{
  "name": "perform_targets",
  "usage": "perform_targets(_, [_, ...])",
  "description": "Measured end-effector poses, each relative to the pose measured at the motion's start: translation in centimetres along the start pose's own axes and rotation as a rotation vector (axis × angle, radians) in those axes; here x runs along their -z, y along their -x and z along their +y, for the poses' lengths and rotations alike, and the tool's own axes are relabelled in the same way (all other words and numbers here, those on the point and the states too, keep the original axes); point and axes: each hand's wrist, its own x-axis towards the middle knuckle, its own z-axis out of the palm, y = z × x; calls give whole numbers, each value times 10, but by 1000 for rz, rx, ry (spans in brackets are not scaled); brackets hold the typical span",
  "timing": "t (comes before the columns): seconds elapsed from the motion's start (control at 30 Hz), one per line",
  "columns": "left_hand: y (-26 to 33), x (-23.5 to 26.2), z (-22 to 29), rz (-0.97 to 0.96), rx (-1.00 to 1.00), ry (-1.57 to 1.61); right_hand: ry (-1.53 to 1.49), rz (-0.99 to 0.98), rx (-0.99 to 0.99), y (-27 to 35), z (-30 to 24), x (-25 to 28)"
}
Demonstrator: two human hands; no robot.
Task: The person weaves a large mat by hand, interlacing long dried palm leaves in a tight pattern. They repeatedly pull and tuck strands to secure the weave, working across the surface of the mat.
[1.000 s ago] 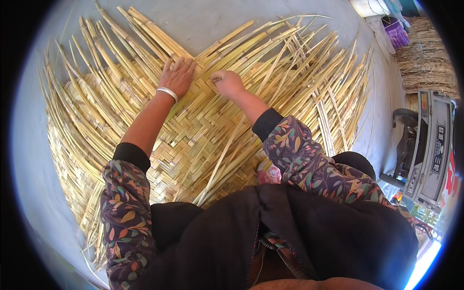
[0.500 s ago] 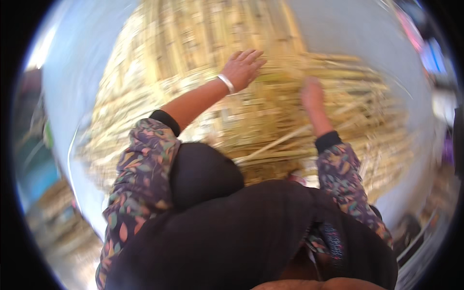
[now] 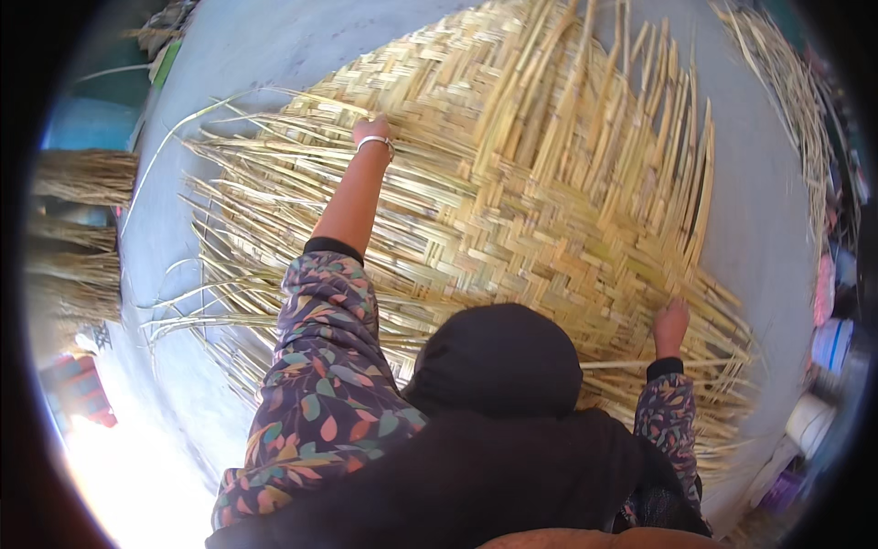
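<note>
A half-woven reed mat [image 3: 526, 233] lies under both my arms, its flat yellow strips crossing in a diagonal weave. Loose strips fan out from its left side and stand in a row toward the far right. My left hand [image 3: 370, 130], with a white bangle at the wrist, is closed around reed strips [image 3: 320, 102] by the mat's far left edge. At the near right edge, my right hand [image 3: 671, 322] is a closed fist against the weave; what its fingers hold is hidden. My dark-clothed knee [image 3: 498, 357] rests over the mat's near part.
Smooth grey floor [image 3: 759, 238] surrounds the mat. A pile of loose reeds [image 3: 782, 82] lies at the far right, and bundled reeds [image 3: 82, 178] stand along the left. White tubs [image 3: 809, 423] are at the right edge, beside a purple object [image 3: 782, 491].
My view has turned, so the mat lies at another angle. My left hand, spread open before, has moved left and closed on strips. My right hand is now lower and farther right.
</note>
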Motion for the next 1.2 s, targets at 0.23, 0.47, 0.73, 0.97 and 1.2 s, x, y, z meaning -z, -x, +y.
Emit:
perform_targets(0.23, [-44, 33, 29, -164, 384, 353, -162, -368, -207, -10, -7, 26])
perform_targets(0.47, [-54, 69, 34, -145, 304, 784, -99, -338, -183, 0, 11, 35])
perform_targets(0.73, [-114, 142, 58, -41, 330, 965, -107, -351, 8, -34, -18, 81])
perform_targets(0.97, [-158, 246, 132, 59, 5, 1183, -195, -441, 22, -62, -50, 102])
perform_targets(1.2, [-157, 438, 205, 400, -198, 1262, -174, -593, 160, -95, -132, 106])
